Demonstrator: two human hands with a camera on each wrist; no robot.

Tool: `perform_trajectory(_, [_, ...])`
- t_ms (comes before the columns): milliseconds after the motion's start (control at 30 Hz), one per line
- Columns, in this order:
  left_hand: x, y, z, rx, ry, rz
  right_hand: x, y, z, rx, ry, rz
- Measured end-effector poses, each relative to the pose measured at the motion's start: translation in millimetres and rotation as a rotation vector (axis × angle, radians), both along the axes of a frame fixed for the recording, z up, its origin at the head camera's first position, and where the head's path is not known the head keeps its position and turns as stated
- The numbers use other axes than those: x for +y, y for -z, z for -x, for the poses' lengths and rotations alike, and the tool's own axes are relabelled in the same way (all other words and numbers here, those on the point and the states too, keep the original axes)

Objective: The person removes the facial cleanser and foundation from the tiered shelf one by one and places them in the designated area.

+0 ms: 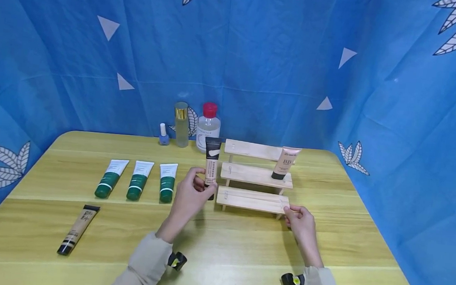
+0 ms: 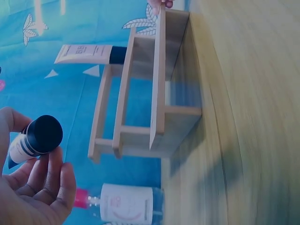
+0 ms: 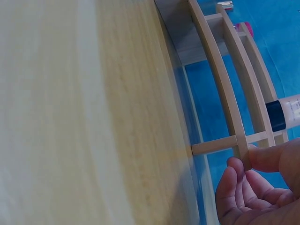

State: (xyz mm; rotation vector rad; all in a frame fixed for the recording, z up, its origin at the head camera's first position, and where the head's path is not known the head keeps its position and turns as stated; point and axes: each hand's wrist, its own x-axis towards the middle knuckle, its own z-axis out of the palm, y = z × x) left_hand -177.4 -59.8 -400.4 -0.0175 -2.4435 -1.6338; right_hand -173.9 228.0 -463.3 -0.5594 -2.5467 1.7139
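In the head view my left hand (image 1: 191,192) grips a beige cosmetic tube (image 1: 211,166) with black ends, upright beside the left end of a three-step wooden display rack (image 1: 252,201). The left wrist view shows that tube's round black cap (image 2: 46,135) between thumb and fingers. My right hand (image 1: 301,226) pinches the right end of the rack's lowest step, thumb and fingertips on its edge (image 3: 243,157). On the middle step a pinkish BB cream tube (image 1: 287,160) stands on its black cap, toward the right end.
Three green-and-white tubes (image 1: 138,181) lie in a row on the table's left side. Nearer me lies another beige tube (image 1: 78,230) with black ends. Along the back stand a nail polish bottle (image 1: 164,138), a gold-capped bottle (image 1: 181,128) and a red-capped bottle (image 1: 208,129).
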Motion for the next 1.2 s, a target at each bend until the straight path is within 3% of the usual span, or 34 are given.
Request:
perform_trajectory(333, [-41.8, 0.4, -14.2, -0.036, -0.057, 0.087, -0.8, -0.3, 0.1, -0.008, 0.001, -0.010])
perform_trajectory(767, [-101.9, -3.2, -42.3, -0.194, -0.141, 0.213, -0.9, -2.3, 0.4, -0.009, 0.006, 0.003])
perform_trajectory(967, [-133.1, 1.7, -54.7, -0.236, -0.171, 0.260, -0.4, -2.2, 1.9, 0.013, 0.003, 0.009])
perform_trajectory(1200, [-165.2, 9.6, -76.2, -0.349, -0.189, 0.380, -0.4, -2.1, 1.1, -0.006, -0.004, 0.031])
